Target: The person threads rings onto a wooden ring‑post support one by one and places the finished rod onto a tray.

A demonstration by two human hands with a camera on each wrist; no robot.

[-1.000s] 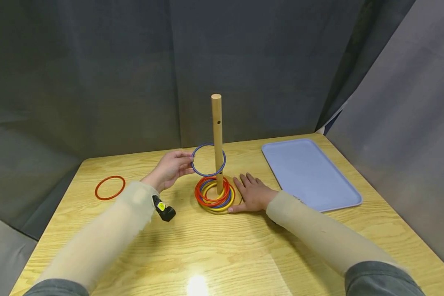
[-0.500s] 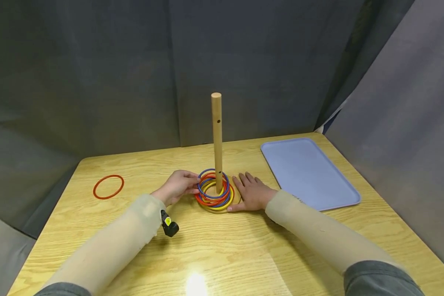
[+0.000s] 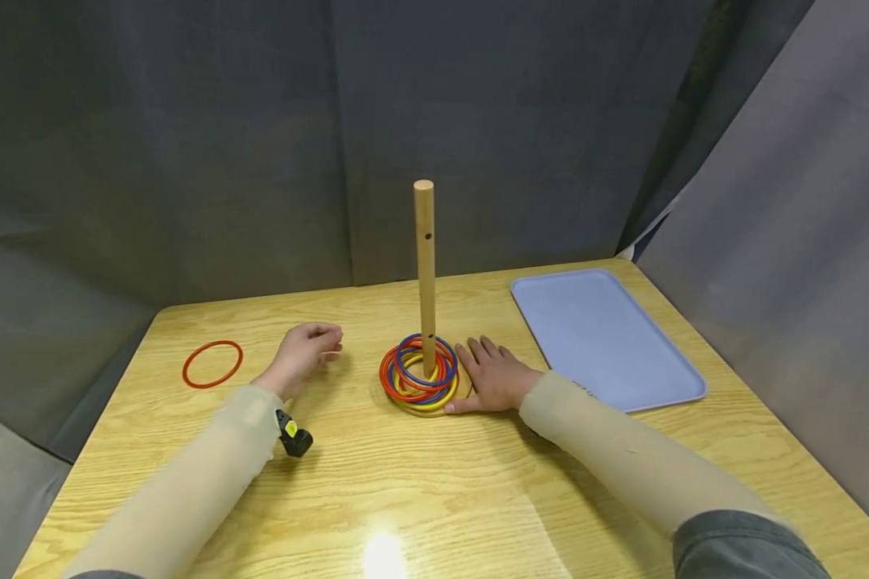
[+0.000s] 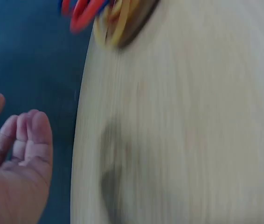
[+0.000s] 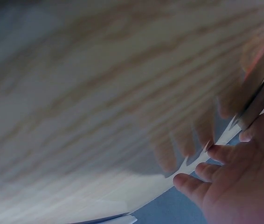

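Note:
A wooden post (image 3: 425, 273) stands upright on a round base, with several red, blue and yellow rings piled around its foot. The top one, a blue ring (image 3: 404, 371), lies slightly tilted on the pile. My left hand (image 3: 302, 355) hangs above the table to the left of the post, holding nothing; in the left wrist view its fingers (image 4: 39, 130) are loosely bent and the thumb is apart. With fingers spread, my right hand (image 3: 498, 376) rests at the right edge of the base. A single red ring (image 3: 213, 385) lies flat to the left of my left hand.
A pale blue tray (image 3: 608, 338) lies at the right of the wooden table (image 3: 376, 490), close to my right forearm. Dark curtains (image 3: 261, 145) hang behind the table and grey cloth (image 3: 796, 241) on the right.
The blue ring has come down around the post onto the pile. My left hand has let it go and drawn back to the left. The right hand has stayed in place.

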